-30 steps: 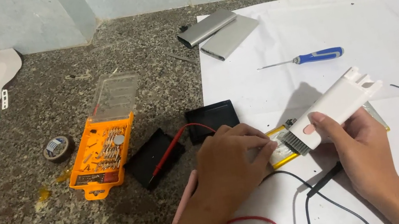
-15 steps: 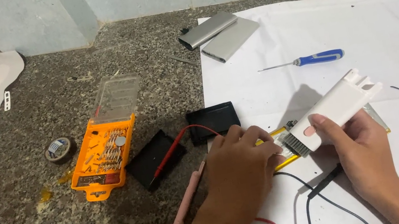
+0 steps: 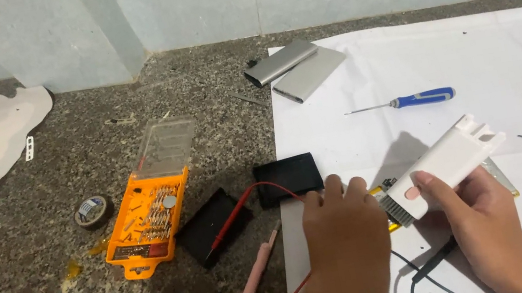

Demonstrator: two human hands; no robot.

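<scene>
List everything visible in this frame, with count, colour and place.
White casing: 1, white, held over the paper sheet.
Screwdriver: 1, blue handle, on the paper.
Paper sheet: 1, white, right side.
Metal cases: 2, silver, paper's top-left corner.
Bit box: 1, orange, clear lid open, on the stone surface.
Black covers: 2, black, centre.
Tape roll: 1, dark, left of the box.
Pink tool: 1, pink, bottom centre.
Red lead: 1, red, across the covers.
Left hand: beside the casing.
Right hand: holding the casing.

Smooth white plastic casing (image 3: 451, 164) — matt
</scene>
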